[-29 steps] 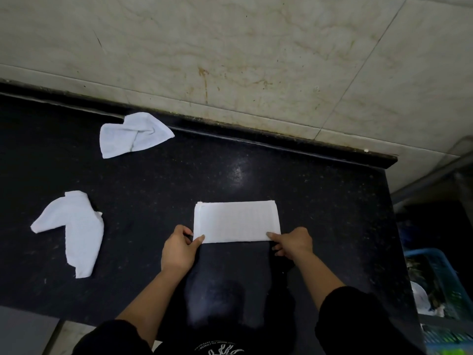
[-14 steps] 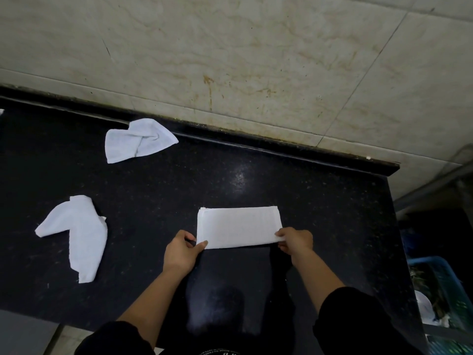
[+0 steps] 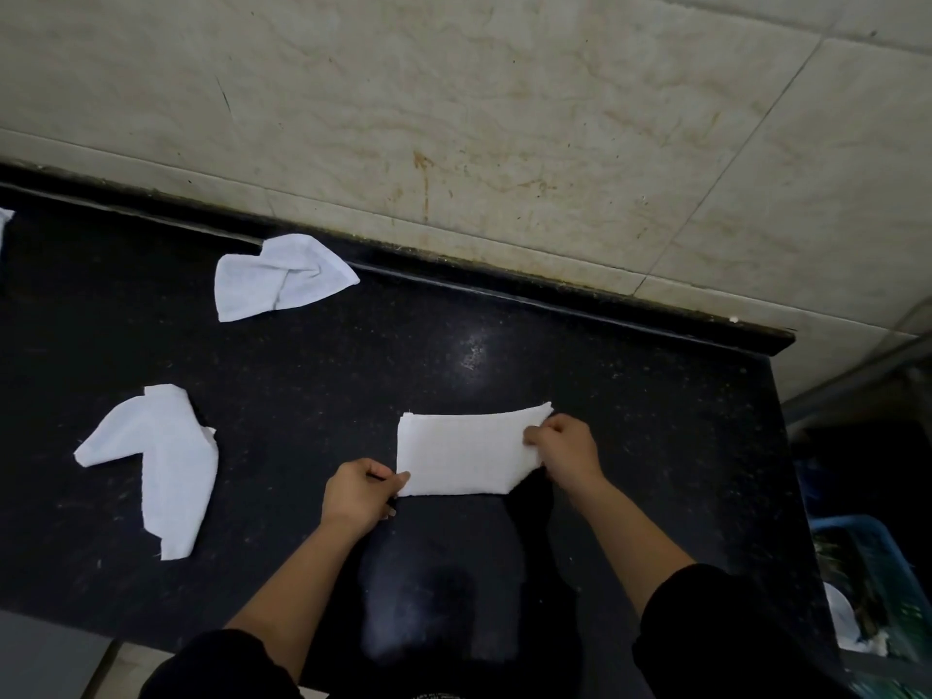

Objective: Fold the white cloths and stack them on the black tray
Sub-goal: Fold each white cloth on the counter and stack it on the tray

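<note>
Carefully pin the near-left corner of the cloth (image 3: 464, 454), pinched in the left hand (image 3: 358, 494), to the counter (image 3: 630, 421); carry its right end, pinched and raised by the right hand (image 3: 567, 451), across, matching edges.

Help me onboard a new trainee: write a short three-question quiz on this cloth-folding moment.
1. True or false: the right hand grips the right end of the folded cloth.
2. Multiple choice: the crumpled cloth by the wall lies A) farther off and left of the folded cloth, B) right of it, C) on top of it.
3. Fill in: the left hand pinches its near ___ corner.
Key: 1 true; 2 A; 3 left.
</note>
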### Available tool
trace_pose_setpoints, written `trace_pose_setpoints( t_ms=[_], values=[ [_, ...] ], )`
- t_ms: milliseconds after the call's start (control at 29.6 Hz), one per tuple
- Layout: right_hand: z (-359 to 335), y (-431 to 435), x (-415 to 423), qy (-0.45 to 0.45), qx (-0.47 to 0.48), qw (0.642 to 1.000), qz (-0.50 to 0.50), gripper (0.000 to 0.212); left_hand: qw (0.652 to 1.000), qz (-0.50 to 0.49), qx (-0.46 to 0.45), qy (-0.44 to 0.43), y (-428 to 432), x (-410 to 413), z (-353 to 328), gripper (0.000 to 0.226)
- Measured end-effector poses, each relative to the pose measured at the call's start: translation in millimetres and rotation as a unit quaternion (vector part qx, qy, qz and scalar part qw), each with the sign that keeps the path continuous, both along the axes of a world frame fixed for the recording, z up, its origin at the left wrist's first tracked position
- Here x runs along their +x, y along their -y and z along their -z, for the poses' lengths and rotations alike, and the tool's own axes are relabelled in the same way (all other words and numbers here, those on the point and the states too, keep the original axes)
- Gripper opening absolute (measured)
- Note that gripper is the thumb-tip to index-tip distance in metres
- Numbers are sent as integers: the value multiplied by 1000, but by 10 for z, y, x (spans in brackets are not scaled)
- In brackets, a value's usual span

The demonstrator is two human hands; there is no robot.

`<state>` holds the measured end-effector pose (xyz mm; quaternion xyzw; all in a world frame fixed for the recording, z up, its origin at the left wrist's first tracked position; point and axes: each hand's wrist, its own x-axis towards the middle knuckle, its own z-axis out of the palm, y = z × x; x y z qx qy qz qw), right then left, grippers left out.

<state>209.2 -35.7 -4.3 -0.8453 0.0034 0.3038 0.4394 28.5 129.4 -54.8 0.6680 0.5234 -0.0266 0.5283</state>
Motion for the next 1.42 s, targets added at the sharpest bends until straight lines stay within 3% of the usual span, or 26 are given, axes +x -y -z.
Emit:
trace_pose_setpoints(
  t_ms=[270, 540, 844, 1080, 1216, 1418],
  values=[
    [-22, -556, -363, 48, -66, 975, -209, 17, 999, -24, -35, 19, -16, -17, -8, 19],
    [164, -864, -665, 56, -109, 959, -257, 8, 998, -26, -32, 37, -16, -62, 7, 19],
    [212, -849, -758, 13, -84, 959, -269, 19, 998, -10, -40, 39, -50, -104, 7, 14],
    [107, -622, -302, 3, -34, 993, -110, 13, 997, 0, -64, 40, -86, -114, -98, 15],
    [191, -380, -149, 18, -91, 993, -66, 6, 999, -6, 32, 42, -53, -47, -115, 18],
    [245, -391, -311, -115, -4, 993, -12, 9, 997, 52, 62, 16, 7, 47, -146, 29]
  ],
)
